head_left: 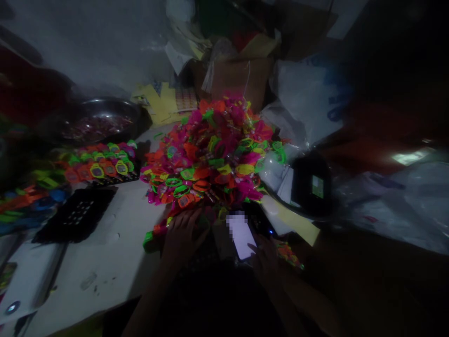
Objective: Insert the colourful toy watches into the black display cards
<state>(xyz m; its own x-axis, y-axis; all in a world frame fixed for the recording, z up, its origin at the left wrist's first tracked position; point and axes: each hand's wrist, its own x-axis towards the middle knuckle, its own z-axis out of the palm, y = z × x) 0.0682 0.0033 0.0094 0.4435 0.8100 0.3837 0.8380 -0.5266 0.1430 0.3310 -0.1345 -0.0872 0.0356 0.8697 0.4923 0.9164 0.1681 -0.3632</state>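
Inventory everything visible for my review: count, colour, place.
Toy watches: countless, mixed neon, heaped centre, more left
Phone: one, pale lit screen, front centre
Device: one, black, beside phone
Metal bowl: one, silver, back left
Flat panel: one, black, left
Casing: one, whitish, front left
Cardboard box: one, brown, behind watches
Plastic bags: several, whitish, right
Basin: one, black, right
Paper sheets: several, yellow, behind watches, right
Table: one, whitish, underneath
Left hand: one, shadowed, watches' front edge
Right hand: one, shadowed, at phone

Bright watches heaped on table
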